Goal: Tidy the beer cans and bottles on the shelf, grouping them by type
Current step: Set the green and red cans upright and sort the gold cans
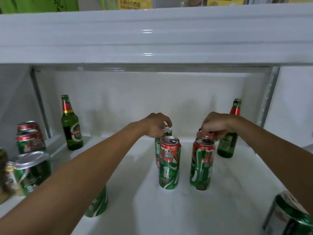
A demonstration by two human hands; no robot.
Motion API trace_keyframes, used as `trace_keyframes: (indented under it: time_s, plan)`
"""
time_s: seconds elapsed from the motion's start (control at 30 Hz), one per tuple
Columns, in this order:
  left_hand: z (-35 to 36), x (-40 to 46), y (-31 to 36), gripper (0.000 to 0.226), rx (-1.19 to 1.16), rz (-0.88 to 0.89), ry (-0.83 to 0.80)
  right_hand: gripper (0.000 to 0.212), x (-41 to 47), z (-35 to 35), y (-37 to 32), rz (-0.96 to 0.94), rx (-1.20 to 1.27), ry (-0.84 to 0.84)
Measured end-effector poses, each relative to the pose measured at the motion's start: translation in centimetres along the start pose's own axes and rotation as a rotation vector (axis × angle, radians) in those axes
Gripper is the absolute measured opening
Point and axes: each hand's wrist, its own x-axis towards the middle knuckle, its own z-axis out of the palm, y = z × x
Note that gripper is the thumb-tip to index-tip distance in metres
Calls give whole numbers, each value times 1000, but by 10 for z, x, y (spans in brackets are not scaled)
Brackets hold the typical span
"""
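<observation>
Left hand [156, 123] grips rear can [166, 131] by its rim; right hand [214, 125] likewise on its can [210, 135]. Lift straight; front cans just before each grip.

Two bare arms in view, entering from the lower left and lower right edges of the head view. No sleeves visible on either forearm up to the frame edge; no watch, bracelet or glove seen at either wrist. Left hand [156, 124]: bare, no ring visible on the fingers that show. Right hand [213, 123]: bare, with a small dark band, apparently a ring [200, 129], on one finger at the left side of the grip; too small to tell its material. Forearms are slender, smooth in outline. Nails not resolvable. No markings, tape or cables on either arm.
</observation>
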Motion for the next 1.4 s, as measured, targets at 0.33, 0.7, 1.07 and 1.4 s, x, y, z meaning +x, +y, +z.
trace_keyframes:
  time_s: [0.33, 0.7, 1.07, 1.4]
  plan:
    - [-12, -24, -5, 62, -135, -7, -109, 51, 11, -4, 17, -20, 15, -106]
    - [-45, -202, -64, 37, -261, -95, 492, 23, 13, 8, -55, -611, 78, 380]
    - [-25, -312, -146, 55, -121, -374, 473, 65, -88, 151, -188, -818, 16, -90]
    - [1, -327, -207, 65, -259, -217, 497, 60, -118, 219, -209, -642, 257, 70]
